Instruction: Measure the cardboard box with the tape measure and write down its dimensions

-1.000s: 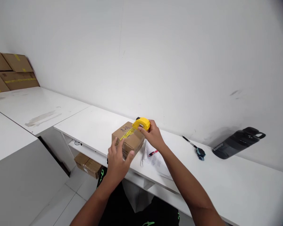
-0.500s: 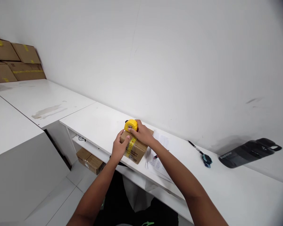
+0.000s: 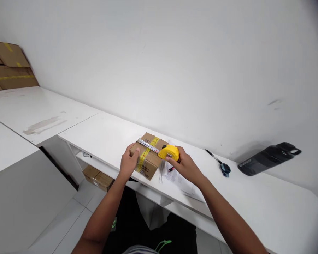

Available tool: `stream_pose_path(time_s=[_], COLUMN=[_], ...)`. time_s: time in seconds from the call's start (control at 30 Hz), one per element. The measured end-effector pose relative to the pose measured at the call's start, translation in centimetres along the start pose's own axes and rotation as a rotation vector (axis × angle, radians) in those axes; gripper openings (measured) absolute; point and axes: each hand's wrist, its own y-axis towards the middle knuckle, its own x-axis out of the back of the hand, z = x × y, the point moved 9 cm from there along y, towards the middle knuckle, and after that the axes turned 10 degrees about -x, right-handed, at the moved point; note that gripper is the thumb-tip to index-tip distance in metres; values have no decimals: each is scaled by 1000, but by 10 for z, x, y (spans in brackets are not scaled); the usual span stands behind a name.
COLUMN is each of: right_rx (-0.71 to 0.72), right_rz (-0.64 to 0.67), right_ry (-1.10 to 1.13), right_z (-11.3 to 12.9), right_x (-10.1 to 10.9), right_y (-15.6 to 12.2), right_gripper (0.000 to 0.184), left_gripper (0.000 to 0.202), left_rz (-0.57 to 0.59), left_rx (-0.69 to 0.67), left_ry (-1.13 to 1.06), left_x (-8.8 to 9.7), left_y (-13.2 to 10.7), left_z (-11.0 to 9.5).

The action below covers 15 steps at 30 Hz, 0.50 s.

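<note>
A small brown cardboard box with yellow tape across it sits on the white counter. My left hand grips its left end, thumb on the near upper edge and the other fingers partly hidden along the side. In my right hand is a yellow tape measure, held at the box's right edge. Its blade is drawn out and lies across the box top, numbers facing up. The blade's end is near my left fingertips; whether they touch it I cannot tell.
Papers with a pen lie right of the box. Farther right are a dark strapped object and a black bottle lying against the wall. Larger boxes are stacked at far left; another box is below the counter.
My right hand has moved right with the tape measure, drawing the blade out over the box top. My left hand stays at the box's left end. The view has shifted slightly.
</note>
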Motion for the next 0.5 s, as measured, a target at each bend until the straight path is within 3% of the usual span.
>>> stream_pose_path(time_s=[0.13, 0.5], right_rx=[-40, -24], right_rz=[-5, -32], right_ry=[63, 242], right_z=[-22, -37], right_x=[7, 2], right_y=[-18, -14], right_gripper=[51, 51], left_gripper=[42, 45], left_rz=[-10, -23], left_rx=[-20, -28], left_ry=[8, -11], left_x=[1, 2], left_y=[3, 5], left_z=[-3, -3])
